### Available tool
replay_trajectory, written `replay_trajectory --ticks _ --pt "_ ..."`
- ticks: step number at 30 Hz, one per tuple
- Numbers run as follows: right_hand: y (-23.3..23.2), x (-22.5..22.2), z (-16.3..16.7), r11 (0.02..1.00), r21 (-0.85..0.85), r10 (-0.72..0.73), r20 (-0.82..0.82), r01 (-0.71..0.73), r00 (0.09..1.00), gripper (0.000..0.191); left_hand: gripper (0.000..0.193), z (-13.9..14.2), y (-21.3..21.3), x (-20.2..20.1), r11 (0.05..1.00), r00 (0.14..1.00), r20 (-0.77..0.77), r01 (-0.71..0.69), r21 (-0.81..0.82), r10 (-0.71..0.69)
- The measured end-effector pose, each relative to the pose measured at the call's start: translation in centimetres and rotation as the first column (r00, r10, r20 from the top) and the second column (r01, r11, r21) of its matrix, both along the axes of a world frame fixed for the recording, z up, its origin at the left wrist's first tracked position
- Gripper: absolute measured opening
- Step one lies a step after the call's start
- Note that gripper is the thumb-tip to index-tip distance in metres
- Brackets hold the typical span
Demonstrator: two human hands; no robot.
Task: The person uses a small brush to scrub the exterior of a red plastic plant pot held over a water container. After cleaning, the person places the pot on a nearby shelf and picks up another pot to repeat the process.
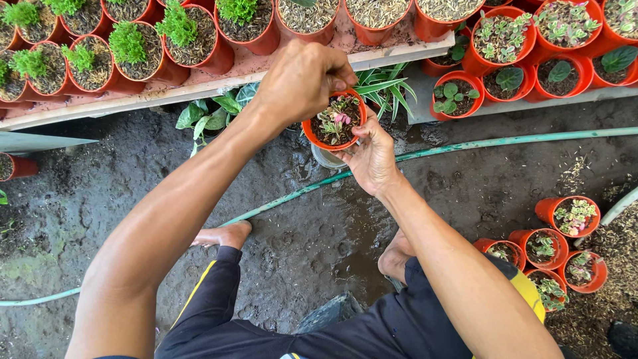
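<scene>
Both hands: right hand (372, 159) cupping orange pot (319, 136), left hand (302, 80) pinched over it.

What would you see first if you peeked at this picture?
Two bare hands meet in the middle: the right hand cups a small orange pot with a pink-leaved plant, and the left hand pinches at its rim. Rows of orange pots fill the bench behind, and a green hose crosses the muddy ground.

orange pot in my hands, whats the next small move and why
Probably press the soil in around the small pink-and-green plant. The right hand cups the orange pot from below, while the left hand has its fingertips at the rim, right over the soil, and the plant looks newly set in.
</scene>
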State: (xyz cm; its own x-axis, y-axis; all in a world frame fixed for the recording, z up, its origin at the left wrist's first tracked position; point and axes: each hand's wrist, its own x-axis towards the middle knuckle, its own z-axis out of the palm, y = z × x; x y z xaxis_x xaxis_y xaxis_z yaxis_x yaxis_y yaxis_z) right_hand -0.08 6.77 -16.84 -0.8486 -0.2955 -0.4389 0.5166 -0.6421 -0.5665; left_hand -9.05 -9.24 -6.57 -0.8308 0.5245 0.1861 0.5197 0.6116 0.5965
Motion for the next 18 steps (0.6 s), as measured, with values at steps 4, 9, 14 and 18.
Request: replay_trajectory --ticks 4,9,14,18 --pt "0.1 0.0 -0.3 1.000 0.002 0.009 -0.004 -0.009 1.000 0.065 0.019 0.1 -0.4 0.5 0.997 0.985 -0.156 0.069 -0.015 -0.071" --pt "0.1 0.0 -0.7 0.997 0.068 -0.024 -0.020 0.025 1.000 0.062 0.021 0.7 -2.3 1.3 1.000 0.993 -0.121 -0.008 0.025 0.011" --pt "0.2 -0.2 -0.8 0.992 0.116 -0.040 -0.028 0.043 0.999 0.061 0.021 1.3 -4.2 1.5 0.992 0.963 -0.266 0.018 -0.122 -0.050" --pt "0.1 -0.2 -0.6 0.994 0.107 -0.020 -0.034 0.023 0.999 0.062 0.015 1.4 -5.2 1.7 0.971 0.932 -0.323 0.094 -0.220 -0.164"
